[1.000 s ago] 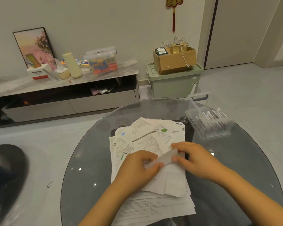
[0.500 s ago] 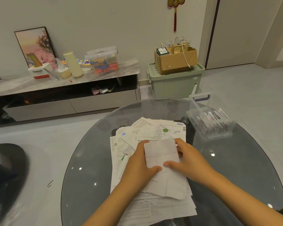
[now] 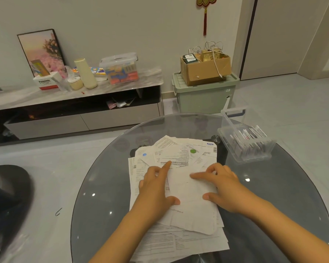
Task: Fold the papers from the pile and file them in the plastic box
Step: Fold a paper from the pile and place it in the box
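Two hands press on one sheet of paper (image 3: 190, 188) in the head view, the only view we get. It lies on top of the pile (image 3: 175, 242), near the middle of the round glass worktop (image 3: 106, 177).

Left hand (image 3: 156, 186): pointer finger out straight along the sheet's left edge, thumb flat on its lower part, other fingers curled loosely. It grips nothing, just pins the paper down.

Right hand (image 3: 221, 184): pointer finger & thumb lie flat on the sheet, other fingers tucked in. Also no grip. Prob. both hands are smoothing or lining up a fold so it stays neat.

Plastic box (image 3: 247, 143) sits open at the far right of the worktop, well apart from the pile w/ folded papers already standing inside. Many sheets are left, so the job looks far from done.
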`<move>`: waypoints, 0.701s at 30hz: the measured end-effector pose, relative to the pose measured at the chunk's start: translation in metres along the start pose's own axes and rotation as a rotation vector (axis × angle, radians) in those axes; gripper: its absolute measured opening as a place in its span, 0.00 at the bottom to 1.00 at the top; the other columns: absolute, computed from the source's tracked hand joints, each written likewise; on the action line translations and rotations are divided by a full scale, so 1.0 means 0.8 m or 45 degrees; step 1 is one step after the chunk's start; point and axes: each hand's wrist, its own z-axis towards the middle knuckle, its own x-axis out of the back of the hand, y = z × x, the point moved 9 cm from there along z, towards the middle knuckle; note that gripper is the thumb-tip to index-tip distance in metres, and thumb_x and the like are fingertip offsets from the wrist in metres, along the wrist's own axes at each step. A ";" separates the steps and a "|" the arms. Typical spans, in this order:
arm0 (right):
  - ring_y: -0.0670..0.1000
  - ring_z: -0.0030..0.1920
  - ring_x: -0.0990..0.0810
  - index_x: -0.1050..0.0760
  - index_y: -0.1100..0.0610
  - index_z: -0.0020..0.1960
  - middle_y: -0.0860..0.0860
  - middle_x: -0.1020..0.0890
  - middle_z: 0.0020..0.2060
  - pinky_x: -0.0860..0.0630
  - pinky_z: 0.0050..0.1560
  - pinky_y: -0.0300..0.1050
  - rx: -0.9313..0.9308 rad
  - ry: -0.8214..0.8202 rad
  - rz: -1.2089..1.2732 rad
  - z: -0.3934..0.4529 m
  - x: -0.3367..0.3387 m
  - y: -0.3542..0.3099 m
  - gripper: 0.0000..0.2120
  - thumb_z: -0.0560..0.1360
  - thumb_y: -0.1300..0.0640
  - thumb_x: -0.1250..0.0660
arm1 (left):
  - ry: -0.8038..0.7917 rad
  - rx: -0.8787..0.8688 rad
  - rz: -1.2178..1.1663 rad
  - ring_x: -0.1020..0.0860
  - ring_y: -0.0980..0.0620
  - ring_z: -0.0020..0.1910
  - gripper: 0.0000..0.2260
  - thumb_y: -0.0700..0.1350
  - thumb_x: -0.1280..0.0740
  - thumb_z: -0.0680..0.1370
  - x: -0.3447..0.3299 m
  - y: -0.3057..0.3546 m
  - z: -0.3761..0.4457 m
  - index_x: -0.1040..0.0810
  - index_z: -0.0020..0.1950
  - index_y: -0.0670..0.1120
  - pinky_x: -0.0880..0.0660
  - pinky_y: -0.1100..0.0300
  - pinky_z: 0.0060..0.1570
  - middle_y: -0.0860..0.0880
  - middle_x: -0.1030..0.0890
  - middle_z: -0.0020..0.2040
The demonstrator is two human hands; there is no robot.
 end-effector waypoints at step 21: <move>0.43 0.48 0.27 0.24 0.42 0.48 0.42 0.22 0.45 0.31 0.48 0.35 0.181 0.203 0.119 -0.008 0.025 -0.017 0.05 0.77 0.47 0.39 | 0.103 -0.301 -0.144 0.26 0.62 0.48 0.04 0.50 0.37 0.77 0.017 0.032 -0.005 0.25 0.44 0.59 0.32 0.70 0.48 0.62 0.21 0.44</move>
